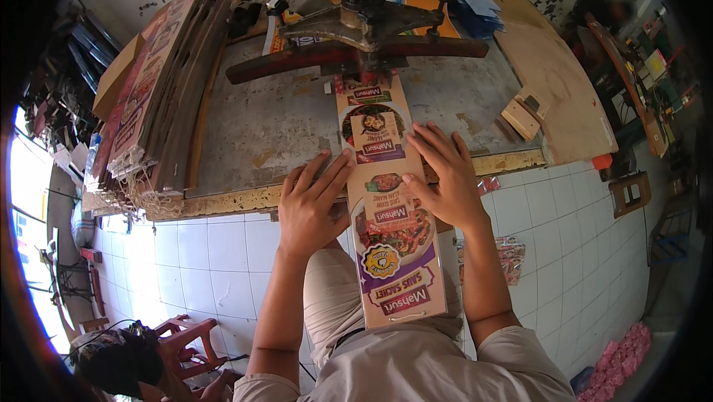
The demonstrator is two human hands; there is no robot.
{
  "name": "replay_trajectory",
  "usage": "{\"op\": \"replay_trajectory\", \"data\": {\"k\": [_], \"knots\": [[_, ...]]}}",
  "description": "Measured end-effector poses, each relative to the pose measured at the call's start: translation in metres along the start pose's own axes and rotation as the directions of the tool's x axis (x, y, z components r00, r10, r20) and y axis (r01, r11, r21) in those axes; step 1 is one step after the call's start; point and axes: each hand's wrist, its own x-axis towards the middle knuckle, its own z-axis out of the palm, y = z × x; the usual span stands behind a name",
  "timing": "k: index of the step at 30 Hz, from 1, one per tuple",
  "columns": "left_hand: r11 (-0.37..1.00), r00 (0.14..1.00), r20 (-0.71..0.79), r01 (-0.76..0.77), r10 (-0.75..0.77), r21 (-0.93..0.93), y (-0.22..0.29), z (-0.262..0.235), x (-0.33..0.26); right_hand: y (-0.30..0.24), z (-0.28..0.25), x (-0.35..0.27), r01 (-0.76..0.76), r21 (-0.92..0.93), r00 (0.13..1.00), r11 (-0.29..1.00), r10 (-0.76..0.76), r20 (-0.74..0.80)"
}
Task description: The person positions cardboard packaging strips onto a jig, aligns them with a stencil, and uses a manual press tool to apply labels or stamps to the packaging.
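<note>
A long printed cardboard strip [395, 288], with food pictures and purple bands, runs from under the press to above my lap. Its near end overhangs the worktable [260, 112]. Along its left edge lies my left hand [312, 205], fingers stretched out and fingertips touching the edge, thumb low beside it. My right hand [449, 175] rests at the right edge, fingers spread and thumb on the printed face. The far end of the strip passes beneath the dark metal press head [364, 27] with its red crossbar [438, 47].
Tall stacked printed cardboard strips [167, 83] stand at the table's left. A wooden block [523, 116] sits on the right side; blue papers [475, 12] lie behind. On the tiled floor are a red stool [186, 346] and printed sheets [505, 259]. Another person [119, 361] is at lower left.
</note>
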Motion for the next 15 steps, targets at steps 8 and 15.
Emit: {"op": "replay_trajectory", "data": {"k": [8, 15], "knots": [[1.000, 1.000, 0.002, -0.005, 0.005, 0.009, 0.001, 0.000, -0.001, -0.001, -0.001, 0.000, -0.003, 0.008, 1.000, 1.000, 0.003, 0.003], [0.997, 0.995, -0.095, 0.032, -0.025, 0.067, 0.008, 0.011, -0.007, -0.004, -0.003, 0.003, 0.026, 0.011, 1.000, 1.000, -0.026, -0.014]]}}
